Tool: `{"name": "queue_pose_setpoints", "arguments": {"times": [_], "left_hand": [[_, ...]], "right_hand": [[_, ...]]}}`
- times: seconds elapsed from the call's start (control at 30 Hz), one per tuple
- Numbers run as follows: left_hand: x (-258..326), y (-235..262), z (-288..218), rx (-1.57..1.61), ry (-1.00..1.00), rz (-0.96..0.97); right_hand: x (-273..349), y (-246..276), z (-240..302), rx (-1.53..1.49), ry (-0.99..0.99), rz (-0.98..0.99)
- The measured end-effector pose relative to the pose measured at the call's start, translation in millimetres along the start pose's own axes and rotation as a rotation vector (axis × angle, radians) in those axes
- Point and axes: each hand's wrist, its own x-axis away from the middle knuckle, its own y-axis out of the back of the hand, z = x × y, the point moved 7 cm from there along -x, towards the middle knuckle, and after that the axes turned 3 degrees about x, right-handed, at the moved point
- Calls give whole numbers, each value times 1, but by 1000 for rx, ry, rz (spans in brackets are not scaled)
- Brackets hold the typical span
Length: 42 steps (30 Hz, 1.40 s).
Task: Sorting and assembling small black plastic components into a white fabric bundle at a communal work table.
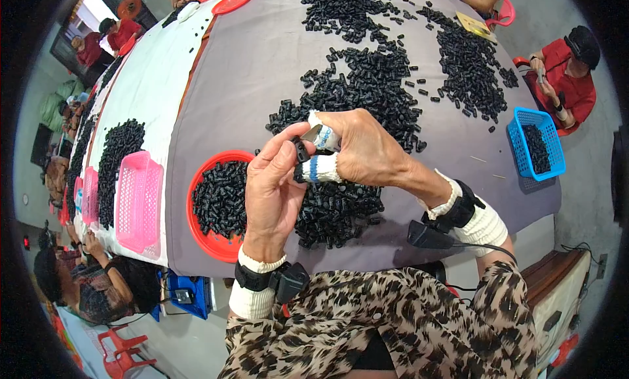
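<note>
Grey cloth (262, 71) covers a long work table that fills most of the frame, curving away toward the top under the fisheye lens. Small black parts (373, 84) lie across it in loose heaps, thickest in the upper middle and upper right. At frame centre, two bare hands meet above the table's near edge. The left hand (272, 195) rises from the lower middle, thumb and fingers pinched on one small black piece (300, 148). The right hand (363, 150) comes in from the right, its white-and-blue taped fingertips (321, 169) closed on the same piece, so both hands grip it between them, just above a mound of parts (337, 212). Each wrist wears a white cuff and a black strapped device. Just left of the hands, a red dish (209, 245) holds a generous layer of black parts, though red still shows along its lower rim. A pink basket (139, 202) sits at the left on a white cloth. A blue basket (537, 146) at the right edge is partly filled. Judging from the large piles remaining on the cloth, much is left to handle. Other people sit around the table: one in red at upper right, another at lower left, more in the far upper left.
</note>
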Motion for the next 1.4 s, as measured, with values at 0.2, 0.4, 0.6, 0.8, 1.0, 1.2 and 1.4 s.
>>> {"name": "queue_pose_setpoints", "arguments": {"times": [0.2,0.4,0.6,0.8,1.0,1.2,1.4], "left_hand": [[0,1,1,6,3,56],[2,2,2,-32,4,104],[1,5,4,9,9,58],[1,2,6,4,16,25],[4,1,5,-16,0,75],[2,-2,7,-52,11,78],[3,0,6,-49,9,87]], "right_hand": [[1,-1,-1,-25,-55,19],[2,-7,-8,-17,-81,86],[3,-10,-10,-47,-70,100],[3,-8,-10,-13,-75,144],[3,-8,-3,-12,-6,206],[4,-7,-5,36,-42,265],[3,-8,-5,87,-42,280]]}}
